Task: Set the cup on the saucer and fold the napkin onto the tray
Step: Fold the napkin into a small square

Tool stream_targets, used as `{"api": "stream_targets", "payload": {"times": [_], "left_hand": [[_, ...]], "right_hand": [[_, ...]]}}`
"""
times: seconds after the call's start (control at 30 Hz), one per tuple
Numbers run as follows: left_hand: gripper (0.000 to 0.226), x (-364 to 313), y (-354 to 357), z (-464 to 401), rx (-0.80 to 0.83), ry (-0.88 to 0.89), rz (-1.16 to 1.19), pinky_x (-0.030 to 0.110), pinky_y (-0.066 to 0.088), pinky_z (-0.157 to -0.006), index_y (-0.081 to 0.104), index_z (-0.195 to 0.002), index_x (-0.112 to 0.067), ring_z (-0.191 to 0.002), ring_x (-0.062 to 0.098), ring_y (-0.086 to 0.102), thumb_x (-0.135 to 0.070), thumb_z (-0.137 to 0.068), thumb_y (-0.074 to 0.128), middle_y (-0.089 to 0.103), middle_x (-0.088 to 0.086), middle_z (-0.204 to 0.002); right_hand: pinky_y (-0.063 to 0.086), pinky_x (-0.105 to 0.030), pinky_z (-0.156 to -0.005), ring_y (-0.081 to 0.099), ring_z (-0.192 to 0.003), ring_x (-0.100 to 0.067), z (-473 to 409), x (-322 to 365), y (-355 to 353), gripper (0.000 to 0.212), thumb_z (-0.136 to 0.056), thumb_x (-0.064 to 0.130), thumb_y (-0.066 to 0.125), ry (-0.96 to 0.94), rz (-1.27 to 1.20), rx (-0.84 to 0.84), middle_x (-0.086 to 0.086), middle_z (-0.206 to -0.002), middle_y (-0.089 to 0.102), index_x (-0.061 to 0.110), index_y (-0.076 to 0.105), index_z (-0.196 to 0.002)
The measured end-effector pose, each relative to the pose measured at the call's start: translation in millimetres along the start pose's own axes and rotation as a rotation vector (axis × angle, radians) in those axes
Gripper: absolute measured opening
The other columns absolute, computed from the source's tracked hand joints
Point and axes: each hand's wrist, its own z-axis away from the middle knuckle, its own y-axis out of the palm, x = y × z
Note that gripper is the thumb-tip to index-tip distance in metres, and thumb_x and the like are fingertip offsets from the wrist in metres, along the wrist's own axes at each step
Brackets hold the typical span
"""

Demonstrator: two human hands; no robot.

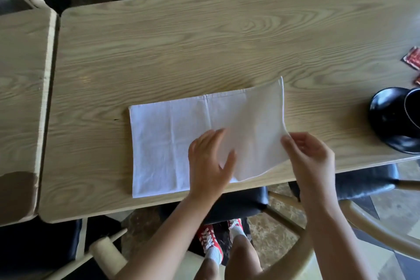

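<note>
A white cloth napkin (166,143) lies on the wooden table (181,52) near its front edge. Its right part is lifted and curls over toward the left. My right hand (309,157) pinches the raised right edge of the napkin. My left hand (209,163) rests on the napkin's middle with fingers spread, partly under the lifted flap. At the far right a black cup (412,107), cut off by the frame edge, stands on a black saucer (386,118). No tray is in view.
Red packets (412,59) lie at the table's far right. A second table (22,98) adjoins on the left. Pale wooden chairs stand behind the table and below its front edge, with dark seat cushions (241,202).
</note>
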Motion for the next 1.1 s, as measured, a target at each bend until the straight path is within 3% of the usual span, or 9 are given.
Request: {"api": "stream_targets", "payload": {"times": [0.07, 0.13, 0.3, 0.4, 0.57, 0.67, 0.9, 0.97, 1.1], "left_hand": [[0.051, -22.4, -17.6, -35.2, 0.057, -0.202, 0.291, 0.02, 0.044, -0.086, 0.069, -0.099, -0.02, -0.097, 0.004, 0.061, -0.057, -0.076, 0.043, 0.071, -0.007, -0.101], [0.039, -37.4, -30.1, -75.2, 0.215, -0.374, 0.453, 0.016, 0.047, -0.065, 0.07, -0.08, -0.022, -0.073, 0.003, 0.066, -0.056, -0.079, 0.051, 0.073, -0.005, -0.082], [0.02, -34.0, -54.7, -125.1, 0.26, -0.357, 0.401, 0.007, 0.036, -0.041, 0.061, -0.06, -0.017, -0.039, -0.005, 0.053, -0.013, -0.077, 0.07, 0.058, -0.012, -0.046], [0.027, -20.8, -75.3, -125.4, 0.258, -0.337, 0.352, 0.005, 0.036, -0.042, 0.057, -0.056, -0.017, -0.037, -0.007, 0.051, -0.002, -0.075, 0.068, 0.054, -0.012, -0.041], [0.024, 10.2, -120.6, -111.7, 0.195, -0.366, 0.327, 0.004, 0.036, -0.042, 0.058, -0.065, -0.018, -0.038, -0.008, 0.052, 0.0, -0.078, 0.067, 0.059, -0.011, -0.047], [0.026, 38.4, -139.5, -97.7, 0.119, -0.371, 0.28, 0.006, 0.038, -0.053, 0.057, -0.065, -0.021, -0.044, -0.01, 0.049, 0.0, -0.078, 0.067, 0.057, -0.009, -0.059], [0.009, 106.8, -136.9, -60.0, -0.05, -0.416, 0.051, 0.017, 0.038, -0.064, 0.067, -0.075, -0.001, -0.063, 0.001, 0.05, -0.008, -0.069, 0.071, 0.052, -0.011, -0.065], [0.002, 113.2, -136.7, -58.8, -0.068, -0.461, 0.047, 0.026, 0.039, -0.066, 0.067, -0.071, -0.005, -0.064, 0.009, 0.05, -0.005, -0.072, 0.068, 0.056, -0.007, -0.063], [0.022, 113.5, -138.3, -58.7, -0.08, -0.534, 0.088, 0.025, 0.04, -0.062, 0.059, -0.058, -0.025, -0.06, 0.006, 0.051, -0.008, -0.072, 0.065, 0.058, -0.009, -0.062]], "right_hand": [[0.042, -0.013, -0.06, 0.055, -0.061, -0.001, 6.4, 10.3, 12.9, 0.011, -0.081, 0.013, 0.066, -0.084, 0.051, 0.067, 0.009, -0.066, 0.067, 0.02, 0.067, -0.073], [0.041, -0.011, -0.06, 0.056, -0.061, 0.0, 13.8, 18.4, 27.6, 0.015, -0.08, 0.014, 0.067, -0.136, 0.094, 0.132, 0.013, -0.062, 0.066, 0.026, 0.066, -0.07], [0.038, -0.007, -0.062, 0.057, -0.072, -0.007, 32.9, 35.1, 57.9, 0.008, -0.078, 0.011, 0.067, -0.221, 0.19, 0.216, 0.009, -0.067, 0.066, 0.017, 0.069, -0.072], [0.04, -0.009, -0.063, 0.056, -0.073, -0.009, 44.3, 43.0, 72.6, 0.01, -0.077, 0.01, 0.067, -0.277, 0.215, 0.221, 0.009, -0.064, 0.063, 0.017, 0.067, -0.069], [0.049, -0.044, -0.074, 0.053, -0.059, -0.005, 71.8, 46.7, 106.1, 0.006, -0.071, 0.02, 0.064, -0.438, 0.279, 0.238, 0.017, -0.06, 0.054, 0.024, 0.068, -0.073], [0.039, -0.038, -0.083, 0.054, -0.06, -0.004, 89.7, 45.1, 128.7, 0.008, -0.073, 0.022, 0.063, -0.471, 0.338, 0.293, 0.013, -0.064, 0.06, 0.026, 0.069, -0.077], [0.03, -0.032, -0.077, 0.058, -0.062, -0.014, 112.7, 22.4, 177.1, 0.013, -0.067, 0.017, 0.064, -0.451, 0.494, 0.441, 0.008, -0.064, 0.062, 0.027, 0.068, -0.074], [0.03, -0.032, -0.076, 0.059, -0.062, -0.015, 115.7, 15.8, 184.1, 0.013, -0.066, 0.017, 0.065, -0.462, 0.517, 0.457, 0.007, -0.064, 0.063, 0.027, 0.068, -0.074], [0.03, -0.031, -0.076, 0.057, -0.06, -0.014, 120.5, 6.9, 189.0, 0.016, -0.064, 0.014, 0.069, -0.514, 0.557, 0.447, 0.008, -0.063, 0.062, 0.027, 0.067, -0.074]]}}
